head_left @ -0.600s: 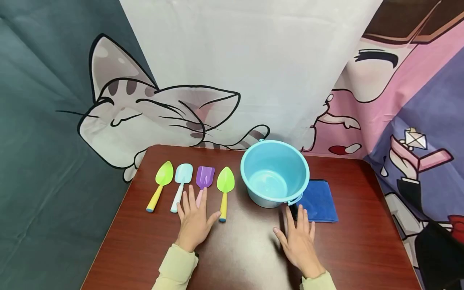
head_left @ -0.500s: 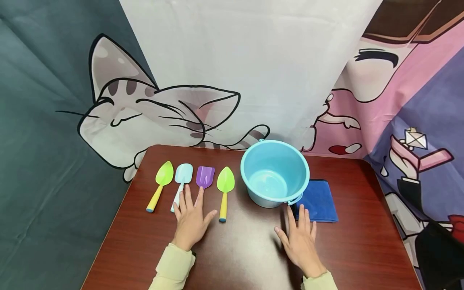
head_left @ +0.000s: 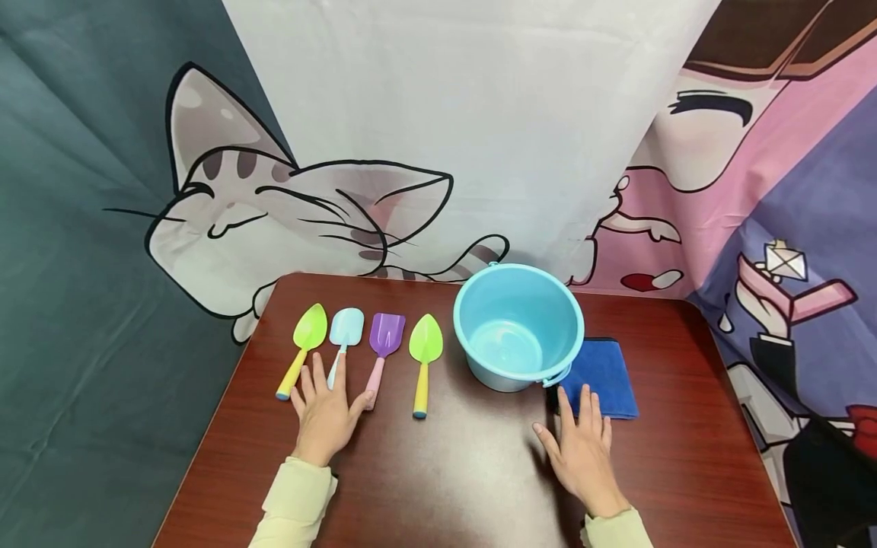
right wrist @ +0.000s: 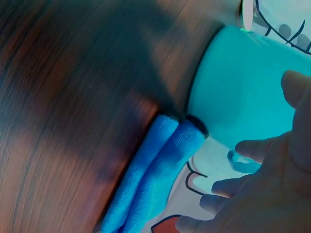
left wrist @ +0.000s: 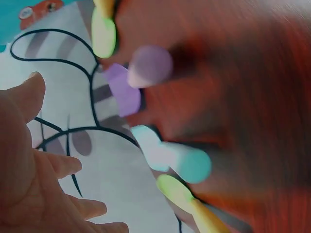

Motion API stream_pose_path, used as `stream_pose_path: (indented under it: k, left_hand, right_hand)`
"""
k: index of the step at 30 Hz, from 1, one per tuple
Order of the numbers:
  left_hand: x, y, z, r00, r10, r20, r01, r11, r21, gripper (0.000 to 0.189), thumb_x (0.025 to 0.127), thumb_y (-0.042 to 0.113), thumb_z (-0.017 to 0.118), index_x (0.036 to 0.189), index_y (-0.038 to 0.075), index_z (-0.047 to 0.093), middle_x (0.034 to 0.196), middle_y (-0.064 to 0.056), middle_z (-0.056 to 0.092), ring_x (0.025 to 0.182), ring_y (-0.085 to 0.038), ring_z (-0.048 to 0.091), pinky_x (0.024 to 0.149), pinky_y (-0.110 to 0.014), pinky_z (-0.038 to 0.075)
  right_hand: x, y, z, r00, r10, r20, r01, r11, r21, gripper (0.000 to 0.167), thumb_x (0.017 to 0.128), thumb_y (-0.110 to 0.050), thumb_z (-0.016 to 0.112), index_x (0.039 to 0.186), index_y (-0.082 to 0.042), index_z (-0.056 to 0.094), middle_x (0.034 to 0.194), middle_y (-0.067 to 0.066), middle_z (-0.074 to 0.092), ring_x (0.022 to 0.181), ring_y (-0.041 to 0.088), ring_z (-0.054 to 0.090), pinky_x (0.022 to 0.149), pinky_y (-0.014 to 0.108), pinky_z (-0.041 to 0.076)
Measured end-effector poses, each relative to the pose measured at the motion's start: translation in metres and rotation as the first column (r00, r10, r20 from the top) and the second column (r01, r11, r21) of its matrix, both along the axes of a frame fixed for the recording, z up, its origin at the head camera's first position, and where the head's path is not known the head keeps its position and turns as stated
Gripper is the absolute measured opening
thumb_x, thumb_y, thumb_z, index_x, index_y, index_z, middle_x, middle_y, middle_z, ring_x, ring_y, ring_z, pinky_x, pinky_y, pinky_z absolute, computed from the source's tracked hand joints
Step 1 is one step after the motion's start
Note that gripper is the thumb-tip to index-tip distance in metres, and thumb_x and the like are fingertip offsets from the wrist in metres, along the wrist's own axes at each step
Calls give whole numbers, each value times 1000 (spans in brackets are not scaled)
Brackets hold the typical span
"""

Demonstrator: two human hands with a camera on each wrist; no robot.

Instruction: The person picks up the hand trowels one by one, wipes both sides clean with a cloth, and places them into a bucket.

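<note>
My left hand (head_left: 323, 421) hovers with spread, straight fingers over the handle of the light-blue toy shovel (head_left: 346, 327). Its thumb overlaps the pink handle end of the purple toy shovel (head_left: 387, 333) in the head view. A green toy trowel with a yellow handle (head_left: 291, 376) lies left of that hand, and a matching green trowel (head_left: 426, 340) is farther right. My right hand (head_left: 584, 459), fingers also spread and holding nothing, is in front of the folded blue cloth (head_left: 603, 378) and the light-blue bucket (head_left: 505, 384). In the right wrist view the cloth (right wrist: 154, 170) shows its folded layers.
The brown wooden table (head_left: 452, 487) carries everything. The bucket stands upright with its handle (head_left: 558, 377) lowered at the front right, overlapping the cloth's edge. Behind the table hangs a curtain (head_left: 479, 114) printed with cartoon figures.
My left hand has moved left, from the purple shovel's handle to the light-blue one's. My right hand has shifted slightly right. The shovels, trowels, bucket and cloth have stayed in place.
</note>
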State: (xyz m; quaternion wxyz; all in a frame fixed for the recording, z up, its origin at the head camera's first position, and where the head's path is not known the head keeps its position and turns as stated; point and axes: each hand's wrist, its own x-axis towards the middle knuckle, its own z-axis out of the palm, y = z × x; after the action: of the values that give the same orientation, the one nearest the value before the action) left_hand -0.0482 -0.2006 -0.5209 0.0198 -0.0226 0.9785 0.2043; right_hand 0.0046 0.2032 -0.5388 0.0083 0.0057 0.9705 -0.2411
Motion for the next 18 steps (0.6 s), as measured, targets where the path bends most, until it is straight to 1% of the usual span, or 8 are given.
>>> stream_pose_path:
  k: [3,6,9,12,15,18]
  left_hand:
    - [-3,-10,-2,1000,23,4,-23,1000,-6,87,96,47,64,158,3,23,161,-35,3,145,-59,1,106,-78,1]
    - [-7,-23,-2,998,47,31,-47,999,7,87,97,48,61,158,0,21,161,-35,1,144,-60,0,106,-78,-1]
    - [-14,-37,-1,996,70,57,-72,997,24,86,99,48,59,158,-1,19,160,-36,0,144,-61,-2,106,-77,-3]
    - [-20,-51,-1,994,89,59,-91,995,33,84,100,48,56,157,-2,19,159,-38,1,143,-62,0,106,-78,-1]
    - [-26,-63,3,992,109,70,-113,992,55,82,102,48,51,157,-2,18,158,-38,3,142,-64,3,105,-78,1]
    - [-30,-74,6,988,120,93,-126,990,65,82,104,52,45,158,-2,15,158,-38,3,141,-64,6,105,-78,4]
  right_hand:
    - [-3,5,0,1000,-20,24,20,1000,-2,75,100,-41,59,155,0,30,158,38,9,145,55,8,108,74,9]
    - [-6,11,1,999,-37,36,37,999,-9,75,100,-40,59,155,2,30,158,39,8,145,56,6,108,74,8]
    - [-8,17,0,998,-52,37,52,998,-20,75,100,-41,59,154,3,29,158,39,7,145,57,5,108,74,8]
    - [-10,22,-1,997,-63,32,64,998,-24,76,101,-43,57,154,4,29,157,40,7,144,58,5,107,75,8]
    - [-13,27,-1,997,-70,22,71,997,-15,77,101,-45,55,153,5,29,157,41,8,143,59,6,106,76,8]
    - [-15,33,0,997,-73,4,73,997,-4,77,101,-45,56,152,7,30,156,42,9,142,60,7,105,77,9]
